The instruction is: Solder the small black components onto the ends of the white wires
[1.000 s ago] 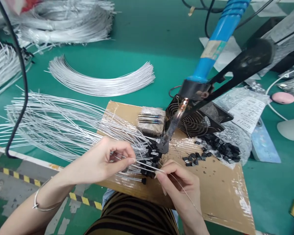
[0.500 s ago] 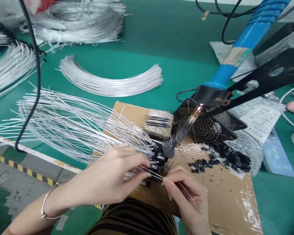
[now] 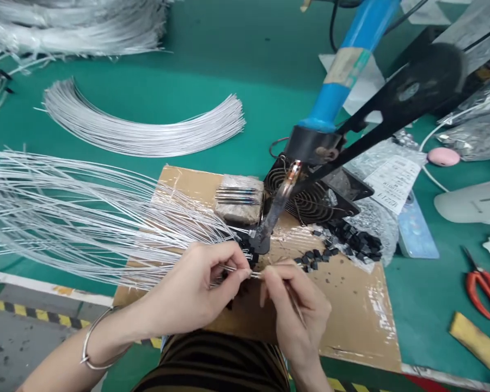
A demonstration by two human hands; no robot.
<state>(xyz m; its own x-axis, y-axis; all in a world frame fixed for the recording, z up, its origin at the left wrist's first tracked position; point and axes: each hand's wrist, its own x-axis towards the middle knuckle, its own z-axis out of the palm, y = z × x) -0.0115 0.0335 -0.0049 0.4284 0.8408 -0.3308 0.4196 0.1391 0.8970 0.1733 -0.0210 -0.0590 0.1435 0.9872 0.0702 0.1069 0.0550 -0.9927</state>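
Note:
My left hand [image 3: 206, 288] is closed, thumb and forefinger pinching thin white wires [image 3: 256, 275]. Just right of it, my right hand [image 3: 296, 305] is closed too, its fingertips at the ends of those wires. A thin strand [image 3: 297, 306], perhaps solder wire, runs across my right palm. Above my hands, the tip of a blue-handled soldering iron [image 3: 283, 190] points down at a dark block. Loose white wires [image 3: 85, 218] with black ends fan out to the left, partly behind my left hand.
Cardboard [image 3: 351, 321] lies under my hands. Small black pieces [image 3: 355, 239] are heaped to the right, near a fan [image 3: 306, 196]. Spare tips rest on a pale block [image 3: 239, 212]. A wire bundle [image 3: 147, 133] lies behind. Red-handled cutters [image 3: 488, 294] and a yellow sponge [image 3: 476, 340] are far right.
The view has shifted right, bringing the cutters and sponge in. My hands have come closer together, with less wire showing between them.

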